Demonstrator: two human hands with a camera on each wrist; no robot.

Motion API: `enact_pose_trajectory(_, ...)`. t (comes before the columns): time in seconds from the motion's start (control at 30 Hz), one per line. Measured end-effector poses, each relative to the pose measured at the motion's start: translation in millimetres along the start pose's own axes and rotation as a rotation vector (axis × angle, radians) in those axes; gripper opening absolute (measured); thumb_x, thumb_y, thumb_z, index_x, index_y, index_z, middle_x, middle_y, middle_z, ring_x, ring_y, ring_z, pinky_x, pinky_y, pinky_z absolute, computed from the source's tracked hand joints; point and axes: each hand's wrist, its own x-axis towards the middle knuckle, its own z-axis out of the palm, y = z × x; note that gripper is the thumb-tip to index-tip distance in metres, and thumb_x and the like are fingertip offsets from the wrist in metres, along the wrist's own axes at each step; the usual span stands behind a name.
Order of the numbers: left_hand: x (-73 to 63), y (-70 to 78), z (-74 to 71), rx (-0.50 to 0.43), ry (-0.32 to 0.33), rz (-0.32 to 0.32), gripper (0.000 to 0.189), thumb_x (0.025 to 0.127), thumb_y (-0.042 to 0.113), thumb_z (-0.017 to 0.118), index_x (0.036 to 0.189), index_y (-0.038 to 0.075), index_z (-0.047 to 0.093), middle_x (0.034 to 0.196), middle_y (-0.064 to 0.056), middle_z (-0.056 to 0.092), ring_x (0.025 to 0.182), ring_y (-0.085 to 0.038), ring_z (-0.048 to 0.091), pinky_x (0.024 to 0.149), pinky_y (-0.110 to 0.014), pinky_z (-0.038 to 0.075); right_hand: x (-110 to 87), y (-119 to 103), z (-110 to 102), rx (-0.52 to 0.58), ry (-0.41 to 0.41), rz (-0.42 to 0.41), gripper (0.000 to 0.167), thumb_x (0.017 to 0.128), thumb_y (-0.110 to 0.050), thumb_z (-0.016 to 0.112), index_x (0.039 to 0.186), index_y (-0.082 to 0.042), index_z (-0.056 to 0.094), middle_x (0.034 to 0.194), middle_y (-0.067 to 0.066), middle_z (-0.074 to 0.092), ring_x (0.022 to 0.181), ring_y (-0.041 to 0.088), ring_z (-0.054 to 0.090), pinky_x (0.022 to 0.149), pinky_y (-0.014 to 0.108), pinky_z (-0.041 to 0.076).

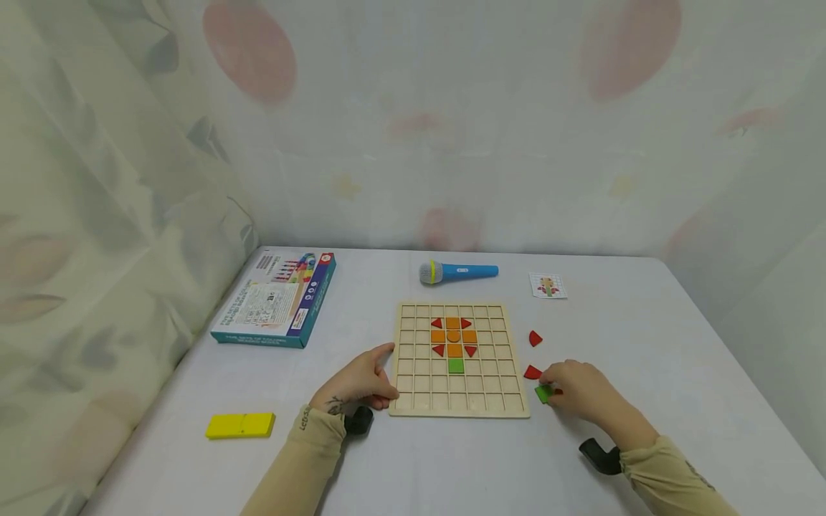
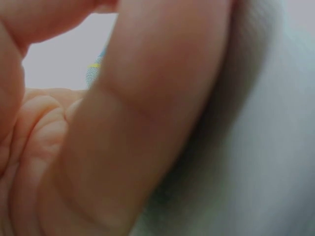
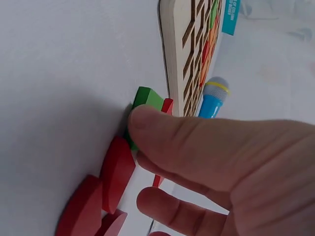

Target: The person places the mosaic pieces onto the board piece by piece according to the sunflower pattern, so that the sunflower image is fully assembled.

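Board (image 1: pixel 490 385) on the bench (image 1: pixel 464 466), partly filled: orange pieces (image 1: pixel 454 335), four red triangles (image 1: pixel 439 350) and one green square (image 1: pixel 456 365) are set; red wedges (image 1: pixel 535 338) lie unplaced alongside. Left hand (image 1: pixel 355 381), thumb and forefinger spread, touches the board's edge; right hand (image 1: pixel 584 393) pinches a green piece (image 1: pixel 543 394).

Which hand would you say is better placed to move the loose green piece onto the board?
Probably the right hand: it touches the green piece, while the left hand is at the left edge of the board.
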Motion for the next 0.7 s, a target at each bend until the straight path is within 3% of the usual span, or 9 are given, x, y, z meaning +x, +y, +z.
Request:
enact_pose_trajectory(0.47,1.2,-0.8,0.6,0.026,0.000,0.003,0.099,0.068,-0.001,0.075,0.148,0.010,0.018,0.065,-0.008,0.059,0.047,-0.012,0.057,0.047,-0.026,0.052,3.1,-7.4,-7.3,0.064,-0.061,0.021,0.014,0.071,-0.006,0.076,0.074,-0.015,0.066,0.072,-0.007,0.052,0.066,0.009,0.045,0.057,0.022,0.041)
enact_pose_trajectory(0.7,1.0,-1.1,0.4,0.027,0.008,-0.001,0.099,0.068,-0.001,0.075,0.148,0.010,0.018,0.065,-0.008,0.059,0.047,-0.012,0.057,0.047,-0.026,0.052,17.4,-23.5,-25.2,0.149,0.033,-0.092,0.009,0.076,-0.008,0.073,0.077,-0.015,0.068,0.073,-0.011,0.060,0.063,0.003,0.046,0.054,0.019,0.040)
